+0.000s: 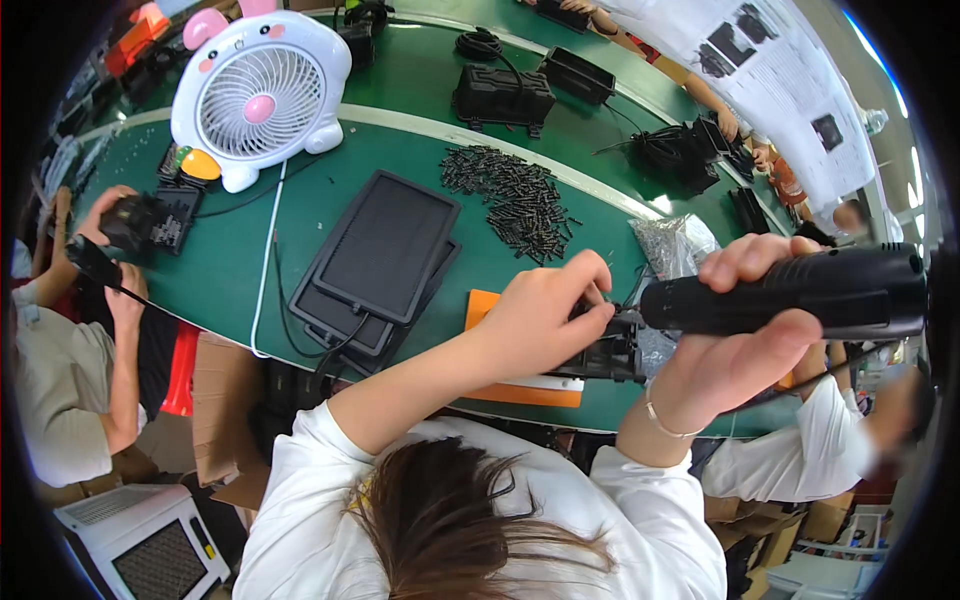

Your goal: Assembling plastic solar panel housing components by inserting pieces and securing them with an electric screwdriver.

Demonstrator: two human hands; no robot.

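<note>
My right hand [735, 345] is wrapped round a thick black cylindrical power tool, which looks like an electric screwdriver [790, 292], held level with its narrow end to the left. Close to that end my left hand [560, 312] has its thumb and fingers pinched together; what they hold, if anything, is too small to make out. Just below the left hand lies a black plastic part [612, 355], partly hidden by my fingers. It rests over an orange board [530, 393] at the table's near edge.
Loose black screws [515, 200] form a pile beyond my left hand. To the left, flat black panels [385, 245] with cables are stacked. A white fan [260, 105] stands further left, and a clear plastic bag [675, 245] lies beyond the tool. Co-workers sit on both sides.
</note>
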